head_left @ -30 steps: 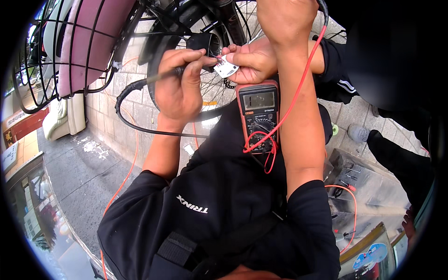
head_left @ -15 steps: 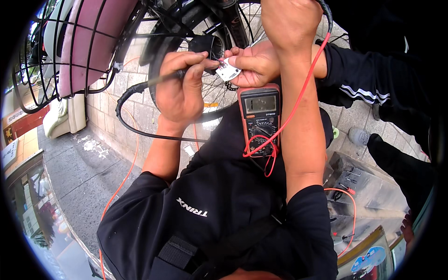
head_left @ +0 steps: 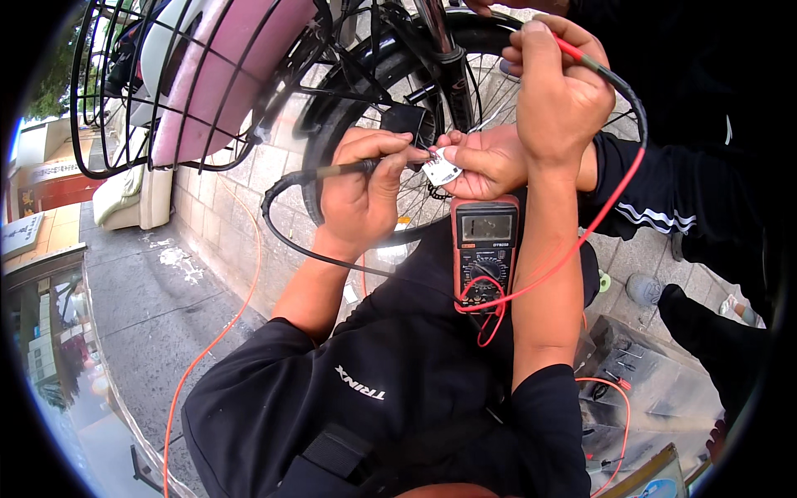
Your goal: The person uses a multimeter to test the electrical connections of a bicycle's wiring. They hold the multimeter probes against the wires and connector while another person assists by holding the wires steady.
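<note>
My left hand (head_left: 359, 192) grips a black test probe (head_left: 349, 168) whose tip touches a small white connector (head_left: 442, 168). Another person's hand (head_left: 491, 162), coming from a black sleeve with white stripes, pinches that connector in front of a bicycle wheel (head_left: 415, 100). My right hand (head_left: 558, 93) is raised above it, closed around a red probe (head_left: 581, 58) and its black cable. A dark multimeter with an orange rim (head_left: 485, 249) rests on my lap between my forearms, its red lead (head_left: 573, 253) looping up to my right hand.
A wire basket (head_left: 141, 108) holding a pink cushion hangs at the upper left. A stone wall (head_left: 224, 224) and grey pavement (head_left: 158, 324) lie left. An orange cable (head_left: 212, 340) runs along the ground. An open tool case (head_left: 647, 390) sits at the lower right beside the other person's shoes.
The view has tilted, so all hands sit lower and further right in the picture. Both my hands keep their probes, and the other person's hand still holds the connector.
</note>
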Motion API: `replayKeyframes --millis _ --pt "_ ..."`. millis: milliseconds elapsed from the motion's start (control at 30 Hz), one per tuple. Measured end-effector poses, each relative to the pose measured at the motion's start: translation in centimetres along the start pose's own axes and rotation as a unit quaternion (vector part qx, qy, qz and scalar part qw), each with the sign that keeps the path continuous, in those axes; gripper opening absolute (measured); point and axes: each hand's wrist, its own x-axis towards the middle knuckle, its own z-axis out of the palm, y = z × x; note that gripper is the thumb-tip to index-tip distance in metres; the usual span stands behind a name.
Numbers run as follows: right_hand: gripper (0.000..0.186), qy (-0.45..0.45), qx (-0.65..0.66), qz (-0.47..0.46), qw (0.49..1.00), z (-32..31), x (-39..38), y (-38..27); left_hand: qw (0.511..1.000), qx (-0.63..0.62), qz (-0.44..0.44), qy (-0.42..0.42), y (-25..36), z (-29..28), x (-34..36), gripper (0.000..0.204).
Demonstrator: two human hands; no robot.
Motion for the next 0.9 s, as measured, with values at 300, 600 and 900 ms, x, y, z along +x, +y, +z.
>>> replayKeyframes --millis 300,600,900 --pt "0.007 -0.292 0.015 0.089 0.952 -4.5 -2.0 -4.6 1.0 -0.009 -0.005 0.026 0.3 0.2 0.2 0.012" --pt "0.007 -0.373 0.066 0.18 0.908 -3.7 -2.8 -3.2 0.999 0.016 0.035 0.02 0.2 0.0 0.7 0.014" --pt "0.008 -0.371 0.057 0.226 0.899 -3.3 -2.9 -3.2 1.0 -0.016 -0.014 0.013 0.3 0.1 0.1 0.013"
